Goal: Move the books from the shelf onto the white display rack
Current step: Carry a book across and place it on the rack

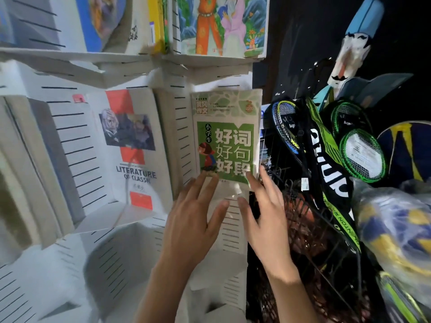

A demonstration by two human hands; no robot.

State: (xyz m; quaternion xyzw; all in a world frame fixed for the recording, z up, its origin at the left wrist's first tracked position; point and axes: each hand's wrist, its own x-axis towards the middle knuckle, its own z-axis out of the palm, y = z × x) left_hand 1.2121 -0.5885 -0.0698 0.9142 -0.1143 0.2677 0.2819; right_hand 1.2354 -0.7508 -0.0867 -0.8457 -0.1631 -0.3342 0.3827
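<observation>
The green book (226,138) stands on the white rack (233,220), just above both sets of fingertips. The left hand (193,220) and right hand (263,213) are spread, holding nothing. If they bump its bottom edge, the book may tip and fall.

Lower edge of the green book (225,138) hidden behind fingertips of left hand (194,220) and right hand (263,213); small cover print unreadable; upper books (221,24) cropped.

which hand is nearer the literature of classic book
Left. The left hand is just right of and below the Literature of Classic book; the right hand lies farther right, under the green book.
</observation>
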